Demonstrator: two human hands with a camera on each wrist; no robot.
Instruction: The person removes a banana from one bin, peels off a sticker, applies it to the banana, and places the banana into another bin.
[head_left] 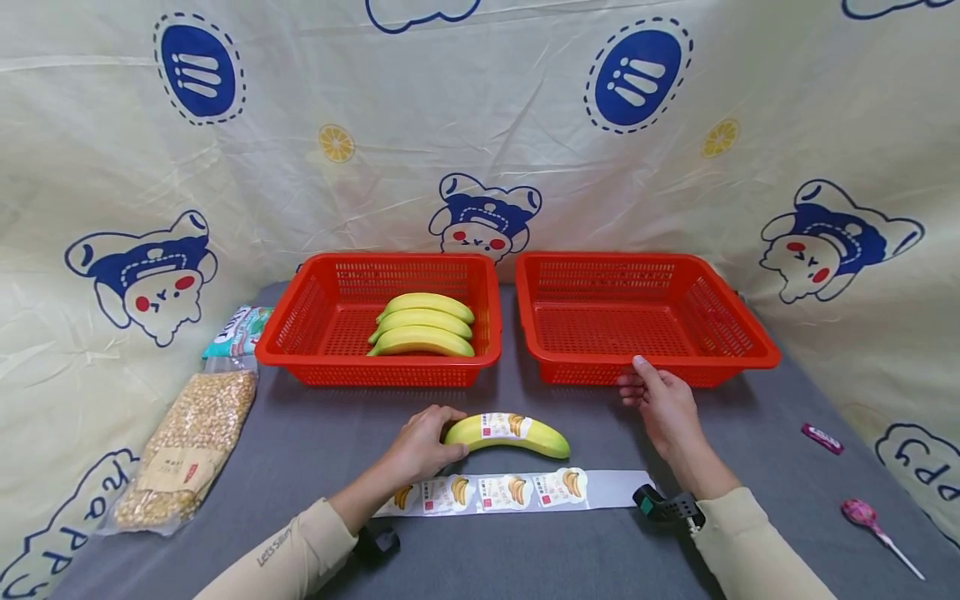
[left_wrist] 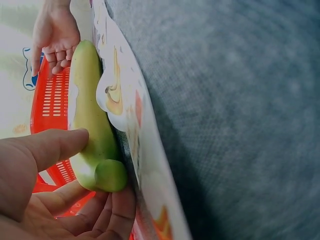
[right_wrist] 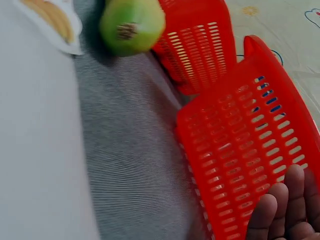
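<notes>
A yellow-green banana [head_left: 552, 442] with a printed label [head_left: 506, 426] on its upper side lies crosswise before the baskets. My left hand [head_left: 426, 443] holds its left end, with the thumb on one side and the fingers curled around the other, as the left wrist view shows. Between my forearms runs a strip of banana stickers [head_left: 517, 492], its right part bare of stickers. Loosely bent and holding nothing, the fingers of my right hand [head_left: 666, 408] are at the front wall of the right red basket [head_left: 600, 371].
Three bananas [head_left: 423, 325] lie in the left red basket [head_left: 375, 375]. At the left are a bag of yellow kernels [head_left: 187, 442] and a teal packet [head_left: 238, 332]. A small purple wrapped sweet [head_left: 822, 439] and a pink lollipop [head_left: 859, 512] lie at the right.
</notes>
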